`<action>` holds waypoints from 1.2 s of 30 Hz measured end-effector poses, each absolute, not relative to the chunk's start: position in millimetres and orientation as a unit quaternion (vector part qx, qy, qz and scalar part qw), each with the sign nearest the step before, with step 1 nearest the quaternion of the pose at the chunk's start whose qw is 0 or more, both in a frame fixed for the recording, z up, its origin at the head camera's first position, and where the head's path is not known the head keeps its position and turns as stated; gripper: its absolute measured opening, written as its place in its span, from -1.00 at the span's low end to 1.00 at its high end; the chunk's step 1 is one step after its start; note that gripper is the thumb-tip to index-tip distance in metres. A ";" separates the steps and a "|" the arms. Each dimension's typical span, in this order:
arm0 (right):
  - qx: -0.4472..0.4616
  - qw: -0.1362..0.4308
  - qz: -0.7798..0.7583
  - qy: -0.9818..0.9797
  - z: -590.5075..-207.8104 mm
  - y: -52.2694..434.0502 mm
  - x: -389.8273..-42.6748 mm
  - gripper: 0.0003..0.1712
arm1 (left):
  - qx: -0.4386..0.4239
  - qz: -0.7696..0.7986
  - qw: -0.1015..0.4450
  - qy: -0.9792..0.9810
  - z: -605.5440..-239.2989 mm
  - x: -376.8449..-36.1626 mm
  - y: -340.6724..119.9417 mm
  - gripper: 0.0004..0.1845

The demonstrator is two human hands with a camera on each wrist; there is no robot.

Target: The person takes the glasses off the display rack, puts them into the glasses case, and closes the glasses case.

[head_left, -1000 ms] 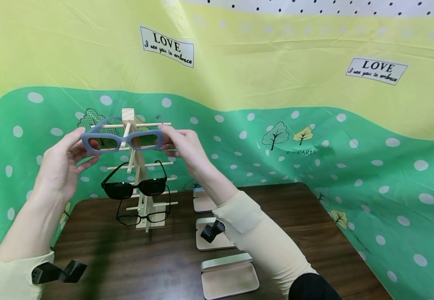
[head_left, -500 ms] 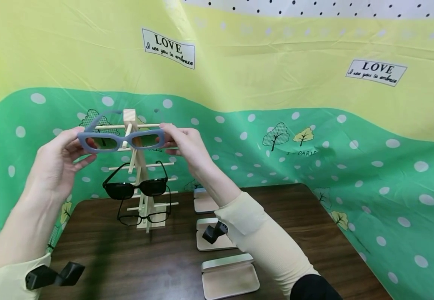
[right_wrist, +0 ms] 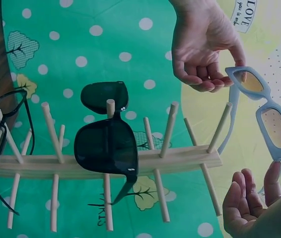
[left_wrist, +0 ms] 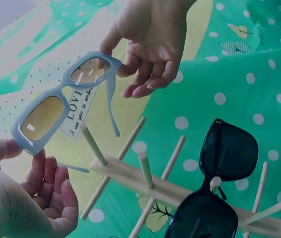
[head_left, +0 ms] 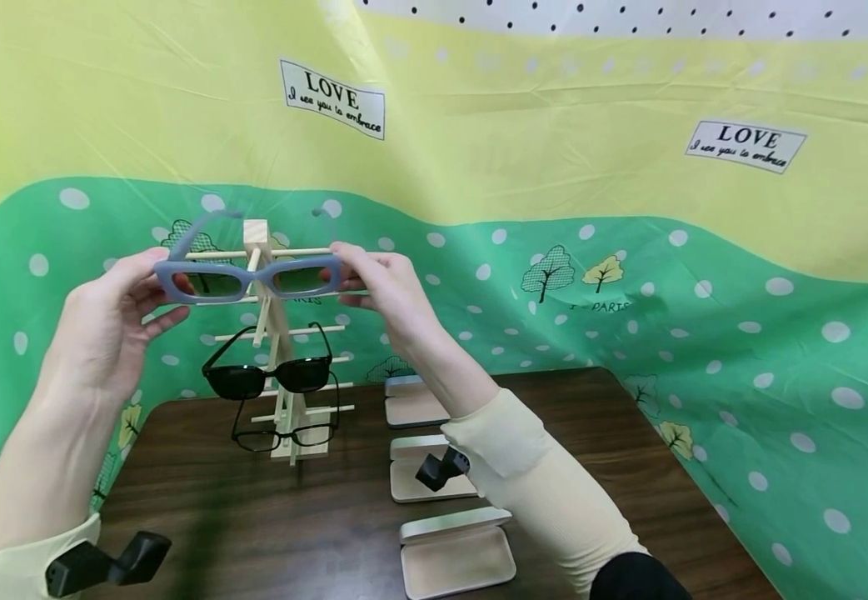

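Blue-framed sunglasses (head_left: 254, 279) with tinted lenses are held up by both hands near the top of a wooden glasses rack (head_left: 276, 325). My left hand (head_left: 107, 325) pinches one outer end of the frame between thumb and finger. On the opposite end my right hand (head_left: 385, 292) pinches the other corner. The temples of the blue pair (left_wrist: 111, 106) point away, toward the rack. Lower on the rack hang black sunglasses (head_left: 269, 379) and, beneath them, black thin-framed glasses (head_left: 284, 437). In the right wrist view the blue sunglasses (right_wrist: 277, 126) stand just off the rack's top end.
Three open glasses cases stand in a row right of the rack: a near one (head_left: 458, 562), a middle one (head_left: 422, 479), partly behind the right wrist's camera, and a far one (head_left: 411, 408). They rest on a dark wooden table (head_left: 314, 517). A patterned cloth (head_left: 629, 333) hangs behind.
The blue sunglasses have shifted slightly right and levelled, with their temples now higher. My right hand has moved a little to the right with them; my left hand has moved slightly left.
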State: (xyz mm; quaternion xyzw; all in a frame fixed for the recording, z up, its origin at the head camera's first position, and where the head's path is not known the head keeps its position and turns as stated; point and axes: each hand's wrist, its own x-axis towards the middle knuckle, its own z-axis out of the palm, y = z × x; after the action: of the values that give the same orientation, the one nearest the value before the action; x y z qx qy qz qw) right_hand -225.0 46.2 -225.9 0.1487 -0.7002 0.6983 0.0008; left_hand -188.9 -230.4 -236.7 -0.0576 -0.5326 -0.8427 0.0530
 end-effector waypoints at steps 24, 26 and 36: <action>0.144 0.034 0.724 -0.674 -216.6 93.5 -210.2 -0.64 | -0.075 -0.763 0.091 -0.636 -223.6 -161.6 -183.2 -0.75; 0.142 0.034 0.724 -0.674 -218.6 97.9 -210.0 -0.64 | -0.077 -0.761 0.085 -0.638 -224.5 -160.4 -178.7 -0.77; 0.126 0.040 0.717 -0.685 -226.2 119.0 -208.2 -0.64 | -0.103 -0.741 0.041 -0.662 -232.0 -159.7 -159.7 -0.73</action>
State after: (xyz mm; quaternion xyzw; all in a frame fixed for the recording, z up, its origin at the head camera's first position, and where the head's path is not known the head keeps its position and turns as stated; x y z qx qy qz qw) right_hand -208.2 119.0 -226.2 0.1256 -0.6846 0.7169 0.0400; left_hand -159.7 -159.7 -232.0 -0.1028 -0.6622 -0.7411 0.0407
